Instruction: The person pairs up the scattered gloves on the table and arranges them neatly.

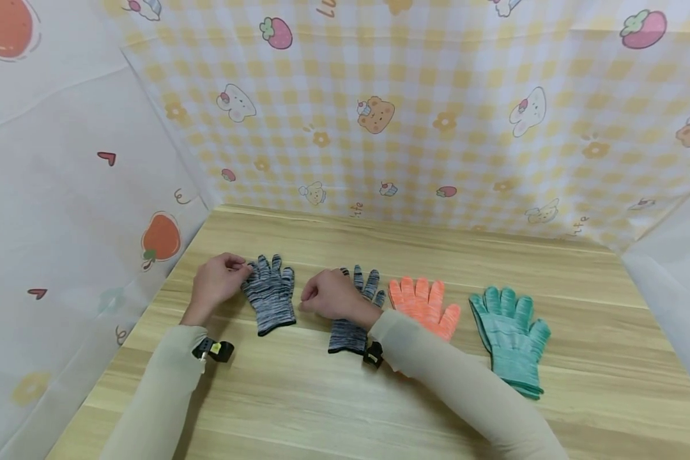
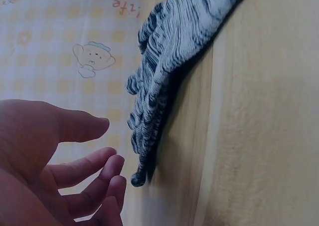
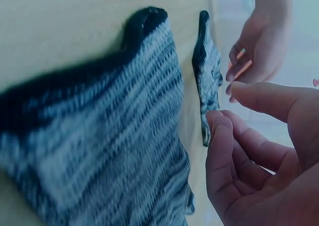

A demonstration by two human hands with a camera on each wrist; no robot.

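Note:
At the left of the table lies a grey-and-black knitted glove (image 1: 273, 297), its fingers pointing to the back wall. My left hand (image 1: 221, 279) is beside its fingertips; in the left wrist view the loosely bent fingers (image 2: 82, 168) and thumb stand apart with nothing between them. A second grey-and-black glove (image 1: 347, 335) lies to the right, its dark cuff towards me. Over it hovers my right hand (image 1: 333, 295), covering part of it in the head view. The right wrist view shows a gap between thumb and curved fingers (image 3: 222, 151), holding nothing.
Right of the grey gloves lie an orange glove (image 1: 422, 303), partly hidden by my right forearm, and green gloves (image 1: 512, 345) stacked at the far right. A yellow checked cloth (image 1: 414, 153) hangs behind the wooden table (image 1: 287, 396); a white printed sheet (image 1: 75, 211) covers the left side.

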